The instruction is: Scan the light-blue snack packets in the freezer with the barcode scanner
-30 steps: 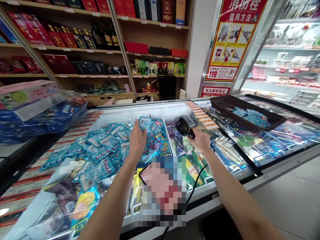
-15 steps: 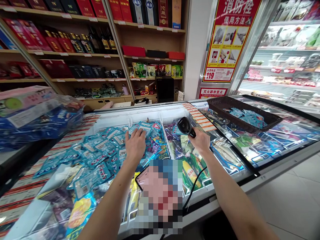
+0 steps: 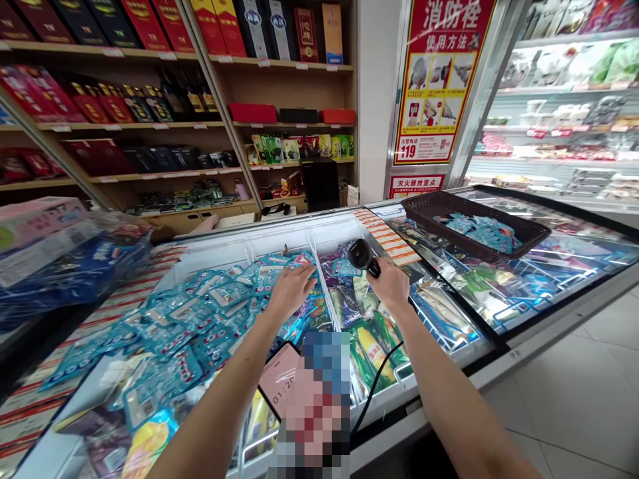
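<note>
My right hand [image 3: 392,286] is wrapped round the handle of a black barcode scanner [image 3: 359,254], whose head points left and away over the freezer's right compartment. A black cable [image 3: 378,379] hangs beneath that hand. My left hand [image 3: 294,287], fingers stretched forward and nothing visibly gripped, is over the right end of a heap of small blue packets [image 3: 184,309], close to the white wire divider [image 3: 327,293]. Whether its fingertips touch a packet I cannot tell. Below it lies a phone [image 3: 279,379] with a lit screen, partly covered by a blurred patch.
A brown basket [image 3: 529,234] with several blue packets stands on the freezer's glass at right. Corn packs [image 3: 372,346] lie in the right compartment. Plastic-wrapped boxes [image 3: 74,246] sit at left. Behind are shelves [image 3: 284,125] of boxes and bottles.
My left hand has moved right across the blue packets toward the divider. The right hand still holds the scanner. The whole view has shifted slightly.
</note>
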`<state>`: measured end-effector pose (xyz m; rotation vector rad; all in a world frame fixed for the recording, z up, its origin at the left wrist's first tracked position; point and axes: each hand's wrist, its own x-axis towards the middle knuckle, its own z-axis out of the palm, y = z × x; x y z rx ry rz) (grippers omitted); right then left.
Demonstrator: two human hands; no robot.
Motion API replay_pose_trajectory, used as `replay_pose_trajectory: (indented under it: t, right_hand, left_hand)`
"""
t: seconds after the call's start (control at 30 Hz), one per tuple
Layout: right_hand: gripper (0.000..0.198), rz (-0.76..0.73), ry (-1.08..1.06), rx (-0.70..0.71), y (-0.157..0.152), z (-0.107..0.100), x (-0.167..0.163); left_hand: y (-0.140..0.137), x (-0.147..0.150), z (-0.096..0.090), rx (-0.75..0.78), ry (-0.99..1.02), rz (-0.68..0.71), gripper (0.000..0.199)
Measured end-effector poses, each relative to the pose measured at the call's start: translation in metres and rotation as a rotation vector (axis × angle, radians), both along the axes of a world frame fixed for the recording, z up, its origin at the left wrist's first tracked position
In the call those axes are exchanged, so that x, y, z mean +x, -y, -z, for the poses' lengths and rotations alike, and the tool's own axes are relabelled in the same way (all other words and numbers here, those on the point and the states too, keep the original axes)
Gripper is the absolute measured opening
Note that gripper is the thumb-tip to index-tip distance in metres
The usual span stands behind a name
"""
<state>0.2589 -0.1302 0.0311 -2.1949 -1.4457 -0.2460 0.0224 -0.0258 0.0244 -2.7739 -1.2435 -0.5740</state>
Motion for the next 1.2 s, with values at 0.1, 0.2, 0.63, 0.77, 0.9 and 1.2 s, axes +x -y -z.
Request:
replay_pose_trajectory:
  t: [0.1, 0.2, 0.63, 0.77, 0.9, 1.2]
  right_hand:
    - [0.034, -0.006, -0.011, -0.011, -0.001, 0.000, 0.002]
    - [0.035, -0.017, -0.016, -0.009, -0.001, -0.001, 0.003]
    - [0.034, -0.059, -0.044, -0.081, -0.002, -0.005, -0.001]
    - [0.033, -0.128, -0.034, -0.120, 0.001, -0.003, -0.007]
    - [0.031, -0.176, 0.003, -0.126, 0.005, -0.002, -0.010]
    - [0.036, -0.278, 0.082, -0.099, 0.005, 0.000, -0.020]
  left_hand:
    - [-0.007, 0.027, -0.002, -0.074, -0.016, 0.079, 0.048]
    - [-0.014, 0.056, 0.001, -0.136, -0.020, 0.107, 0.050]
    - [-0.030, 0.071, 0.007, -0.164, -0.129, -0.004, 0.058]
    - [-0.025, 0.059, 0.001, -0.228, -0.219, 0.010, 0.053]
    - [-0.020, 0.055, -0.003, -0.285, -0.278, 0.115, 0.052]
    - [-0.011, 0.023, -0.012, -0.210, -0.169, -0.089, 0.064]
